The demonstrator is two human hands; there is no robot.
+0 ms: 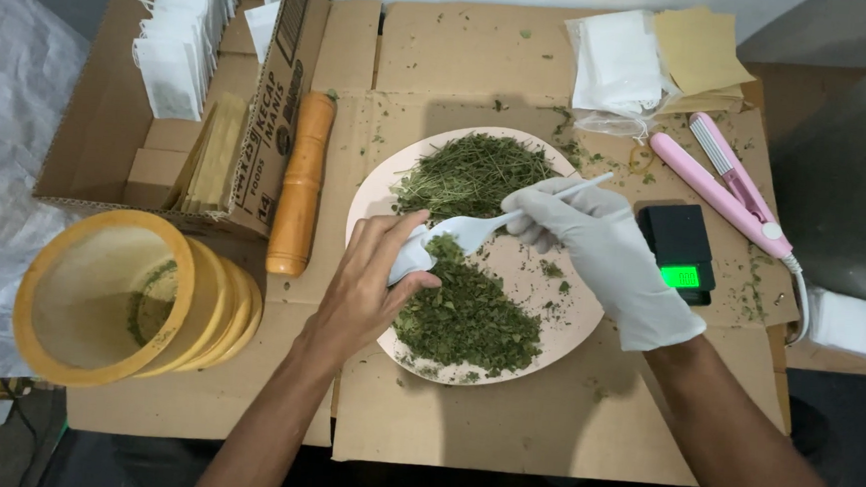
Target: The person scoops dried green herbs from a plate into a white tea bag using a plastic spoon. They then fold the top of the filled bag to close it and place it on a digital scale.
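Left hand (371, 280): bare, fingers pinched around a small white sachet (410, 259), holding it at the plate's left side with its mouth turned toward the spoon.
Right hand (603, 249): in a white glove, fingers closed on the handle of a white plastic spoon (499, 223).
Spoon axis: the handle runs up and to the right, the bowl points down and to the left, its tip at the sachet's opening.
Key relation: sachet lies just left of the spoon bowl, touching or nearly so; the left hand is the nearer one to it, the right hand reaches it only through the spoon.
Plate (538, 325): pale round plate on the cardboard-covered tabletop (502, 418), carrying two heaps of dried green herb (469, 316), one stringy at the top, one crumbled at the bottom.
Yellow sieves (129, 300): a nested stack on its side at the left, a little green residue inside.
Cardboard box (182, 88): open, holding rows of white sachets and tan papers.
Wooden pestle (301, 195): lies lengthwise between box and plate.
Digital scale (681, 251): small, black, green display lit, just right of the gloved hand.
Pink sealer (732, 192): beyond the scale, near a pile of white sachets.
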